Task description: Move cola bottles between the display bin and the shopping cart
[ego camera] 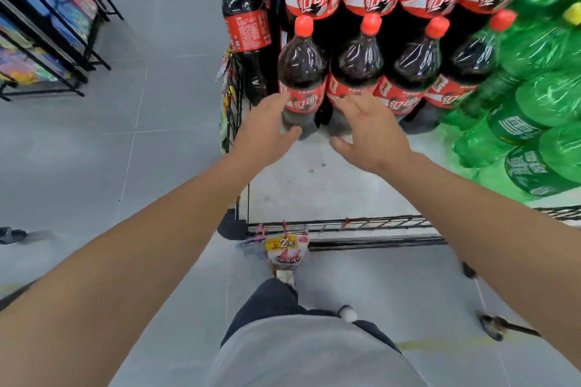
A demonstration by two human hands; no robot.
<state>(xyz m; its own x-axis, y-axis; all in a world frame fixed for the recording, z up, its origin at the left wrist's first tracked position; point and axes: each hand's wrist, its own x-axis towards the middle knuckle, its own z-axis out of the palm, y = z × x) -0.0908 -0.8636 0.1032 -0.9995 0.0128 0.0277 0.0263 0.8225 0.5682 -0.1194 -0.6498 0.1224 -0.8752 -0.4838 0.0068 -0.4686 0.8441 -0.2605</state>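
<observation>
Large cola bottles with red caps and red labels stand in rows in the display bin (345, 225), a wire-rimmed bin with a white floor. My left hand (267, 130) lies against the left side of the front-left cola bottle (301, 72), fingers on its label and thumb low on its front. My right hand (367, 132) is spread just in front of the second cola bottle (356, 63), and I cannot tell whether it touches it. Neither hand holds anything. No shopping cart is plainly in view.
Green soda bottles (534, 122) fill the bin's right side. More cola bottles (245, 19) stand on the bin's left. Snack packets (286, 251) hang from the front rim. A black rack (47, 25) stands at the far left. Dark wheel-like parts (490, 327) sit on the floor at lower right.
</observation>
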